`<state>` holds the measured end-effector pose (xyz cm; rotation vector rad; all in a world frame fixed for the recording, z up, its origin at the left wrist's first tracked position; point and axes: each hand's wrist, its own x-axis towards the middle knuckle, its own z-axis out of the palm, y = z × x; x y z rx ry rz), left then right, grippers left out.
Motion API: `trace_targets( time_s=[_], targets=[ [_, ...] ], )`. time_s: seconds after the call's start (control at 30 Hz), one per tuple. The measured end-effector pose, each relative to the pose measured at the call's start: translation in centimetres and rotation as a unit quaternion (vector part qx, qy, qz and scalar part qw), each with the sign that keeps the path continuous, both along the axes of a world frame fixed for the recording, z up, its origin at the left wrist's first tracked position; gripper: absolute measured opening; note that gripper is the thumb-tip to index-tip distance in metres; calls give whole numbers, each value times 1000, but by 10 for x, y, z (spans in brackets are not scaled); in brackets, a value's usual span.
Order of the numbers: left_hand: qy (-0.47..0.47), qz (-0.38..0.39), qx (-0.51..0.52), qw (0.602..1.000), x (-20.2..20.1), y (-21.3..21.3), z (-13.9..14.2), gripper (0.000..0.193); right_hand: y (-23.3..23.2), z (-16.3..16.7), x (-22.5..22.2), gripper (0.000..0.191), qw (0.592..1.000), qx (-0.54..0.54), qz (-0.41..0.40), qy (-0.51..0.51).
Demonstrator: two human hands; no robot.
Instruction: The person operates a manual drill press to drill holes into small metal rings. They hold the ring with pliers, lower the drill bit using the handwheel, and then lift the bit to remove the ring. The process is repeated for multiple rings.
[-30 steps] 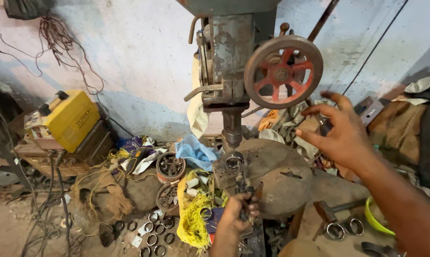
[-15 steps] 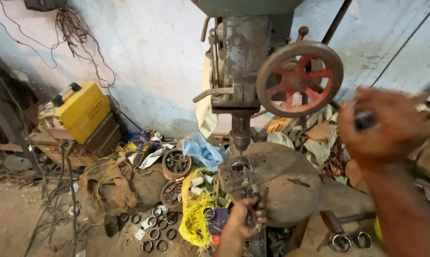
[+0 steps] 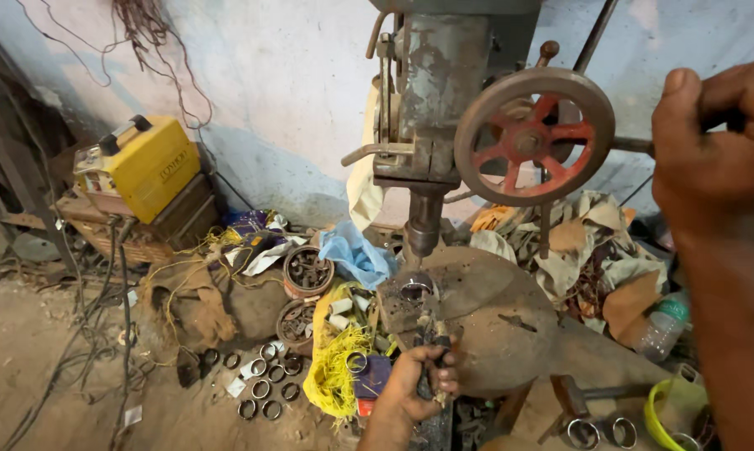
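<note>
Leftmost, a yellow welding unit (image 3: 149,164) sits on stacked crates against the wall, with dark cables (image 3: 84,317) trailing from it across the dirt floor. Beside these, loose metal rings (image 3: 264,384) lie scattered on the floor near two round tins of parts (image 3: 308,271) and a tangle of yellow cord (image 3: 335,376). At centre, the left hand (image 3: 414,388) is low in the frame, its fingers (image 3: 444,376) closed around the dark handle of a clamp (image 3: 431,334) that holds a small shiny workpiece (image 3: 414,290) on the round drill-press worktop (image 3: 494,317). The workpiece sits directly under the spindle (image 3: 423,225) of the grey drill press (image 3: 439,92), close to its tip. To the right of the head, a red-spoked handwheel (image 3: 534,138) is mounted. At far right, the right hand (image 3: 715,142) has its fingers (image 3: 732,92) wrapped around a feed lever (image 3: 632,144) extending from the wheel hub. Rags and paper (image 3: 594,242) lie heaped behind the worktop.
</note>
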<state>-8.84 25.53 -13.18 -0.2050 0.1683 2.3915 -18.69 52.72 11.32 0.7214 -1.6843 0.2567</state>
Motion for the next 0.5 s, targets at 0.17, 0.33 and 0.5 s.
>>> trace_targets(
  time_s=[0.17,0.33,0.5],
  targets=[
    [-13,-6,16,1000,9,10,-2,19,-33,3,46,27,997,-27,4,72],
    [-14,8,37,999,19,21,-2,18,-23,58,-14,28,987,-140,65,36],
    [-32,-12,35,999,29,31,-17,18,11,59,-58,32,993,-74,87,34]
  ],
)
